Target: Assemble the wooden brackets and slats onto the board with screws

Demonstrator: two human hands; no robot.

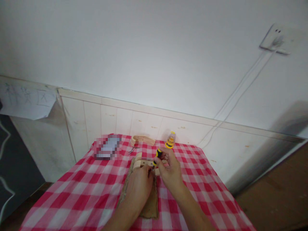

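Note:
A yellow-and-black screwdriver (pixel 158 155) is held by its handle in my right hand (pixel 170 168), tilted with its tip down toward a pale wooden piece (pixel 145 163). My left hand (pixel 141 182) is closed beside the screwdriver's tip, its fingertips pressed together at the wood. Whatever those fingertips pinch is hidden. Dark round holes or screw heads show on the wooden piece, which lies on a worn brown board (pixel 152 207). My left hand and forearm cover part of that board.
Red-and-white checked cloth (pixel 192 192) covers the table. Behind the hands are another curved wooden piece (pixel 144 140), a small metal tool (pixel 132 149) and a yellow-capped bit case (pixel 170 140). A blurred-out rectangular object (pixel 108 147) lies left. Cables run down the wall from a socket (pixel 276 38).

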